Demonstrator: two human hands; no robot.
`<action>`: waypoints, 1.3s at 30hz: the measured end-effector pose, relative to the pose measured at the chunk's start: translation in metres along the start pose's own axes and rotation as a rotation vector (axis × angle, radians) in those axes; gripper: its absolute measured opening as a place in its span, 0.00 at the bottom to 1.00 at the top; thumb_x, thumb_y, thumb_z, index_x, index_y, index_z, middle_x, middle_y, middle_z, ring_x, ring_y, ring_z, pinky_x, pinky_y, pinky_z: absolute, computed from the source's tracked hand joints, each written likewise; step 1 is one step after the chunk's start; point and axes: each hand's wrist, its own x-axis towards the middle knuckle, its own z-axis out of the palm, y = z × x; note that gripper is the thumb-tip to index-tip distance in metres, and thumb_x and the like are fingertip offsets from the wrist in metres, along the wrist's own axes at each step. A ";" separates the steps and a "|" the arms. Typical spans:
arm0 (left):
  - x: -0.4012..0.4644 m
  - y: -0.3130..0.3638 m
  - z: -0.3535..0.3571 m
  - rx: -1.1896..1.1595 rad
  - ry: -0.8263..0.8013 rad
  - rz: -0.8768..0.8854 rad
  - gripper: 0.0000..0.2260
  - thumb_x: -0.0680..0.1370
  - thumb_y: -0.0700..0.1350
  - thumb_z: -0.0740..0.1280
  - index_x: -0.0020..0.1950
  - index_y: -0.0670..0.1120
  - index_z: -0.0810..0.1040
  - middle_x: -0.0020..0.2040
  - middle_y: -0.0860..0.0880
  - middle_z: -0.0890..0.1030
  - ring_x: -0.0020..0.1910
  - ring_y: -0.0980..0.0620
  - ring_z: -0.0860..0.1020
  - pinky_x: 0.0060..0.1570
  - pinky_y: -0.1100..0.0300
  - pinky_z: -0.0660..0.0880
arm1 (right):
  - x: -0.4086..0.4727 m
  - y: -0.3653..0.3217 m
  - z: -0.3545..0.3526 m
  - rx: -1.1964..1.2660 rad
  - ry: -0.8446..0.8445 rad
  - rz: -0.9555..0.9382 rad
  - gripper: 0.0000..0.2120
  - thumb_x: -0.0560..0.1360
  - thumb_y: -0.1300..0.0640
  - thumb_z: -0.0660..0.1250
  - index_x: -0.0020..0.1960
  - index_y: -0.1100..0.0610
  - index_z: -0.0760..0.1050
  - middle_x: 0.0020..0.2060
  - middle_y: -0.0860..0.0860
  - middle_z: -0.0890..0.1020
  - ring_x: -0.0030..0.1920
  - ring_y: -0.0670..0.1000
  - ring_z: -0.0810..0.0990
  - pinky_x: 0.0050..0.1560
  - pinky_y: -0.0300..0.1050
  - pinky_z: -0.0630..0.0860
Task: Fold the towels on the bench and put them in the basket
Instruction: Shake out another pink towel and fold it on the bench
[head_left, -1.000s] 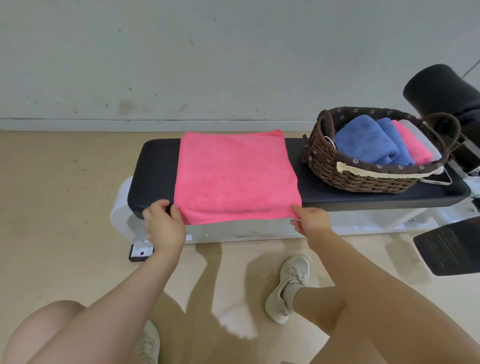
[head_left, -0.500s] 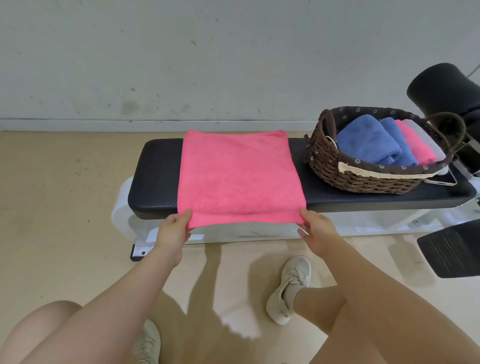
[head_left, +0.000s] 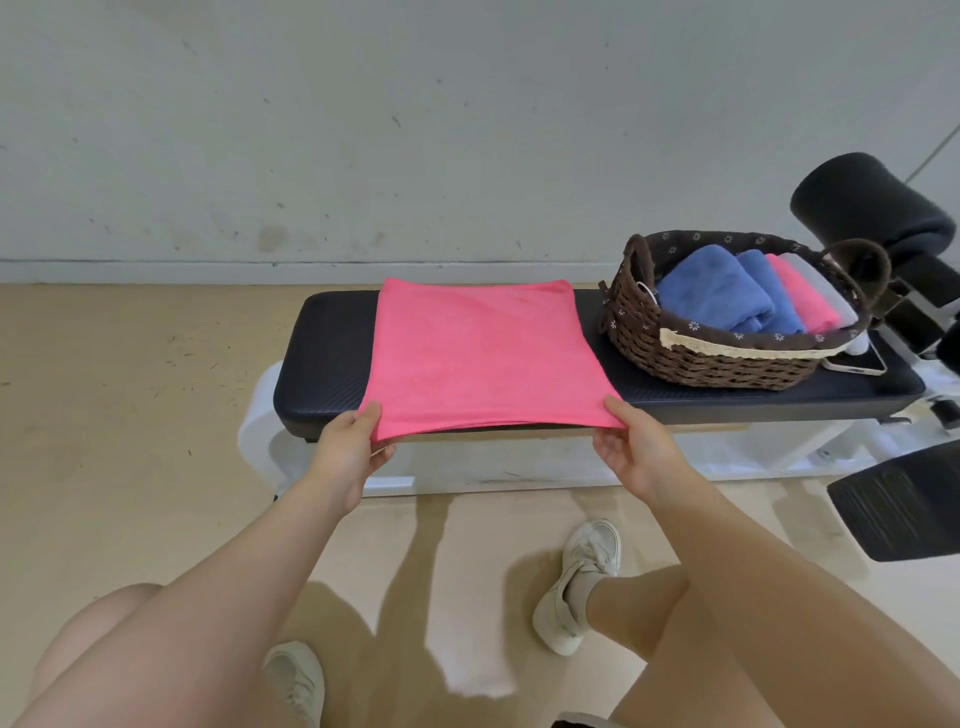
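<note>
Both hands now pinch the pink towel's (head_left: 478, 358) near corners, left hand (head_left: 347, 453) and right hand (head_left: 635, 450) lifting that edge off the tabletop (head_left: 322, 358), left of the wicker basket (head_left: 717, 358); next fold beginning

Bright soft light filling room. Arms casting dark shadows on floor (head_left: 457, 597) at bottom middle. Edges bending. Picture looking slightly fuzzy.

One head-worn camera looks forward and down, close over the bench (head_left: 332, 364) (no second view).
</note>
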 end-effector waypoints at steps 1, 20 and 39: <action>-0.004 0.001 0.001 -0.016 0.001 -0.004 0.09 0.81 0.45 0.59 0.41 0.44 0.69 0.43 0.47 0.74 0.40 0.51 0.74 0.38 0.63 0.76 | -0.004 -0.002 0.000 0.013 0.025 -0.027 0.05 0.76 0.61 0.65 0.42 0.57 0.72 0.36 0.51 0.76 0.34 0.46 0.73 0.27 0.33 0.76; -0.027 0.054 -0.024 0.877 -0.197 0.314 0.12 0.74 0.32 0.64 0.54 0.43 0.77 0.45 0.46 0.78 0.46 0.50 0.76 0.45 0.61 0.72 | -0.036 -0.050 0.003 -0.582 -0.192 -0.258 0.11 0.76 0.69 0.60 0.46 0.55 0.77 0.42 0.52 0.81 0.45 0.47 0.79 0.42 0.39 0.75; 0.137 0.092 0.057 0.454 -0.156 0.250 0.14 0.80 0.50 0.59 0.47 0.45 0.80 0.49 0.47 0.81 0.49 0.48 0.78 0.53 0.54 0.72 | 0.109 -0.060 0.072 -1.075 0.140 -0.619 0.13 0.80 0.58 0.58 0.62 0.59 0.71 0.47 0.53 0.77 0.49 0.54 0.75 0.52 0.45 0.69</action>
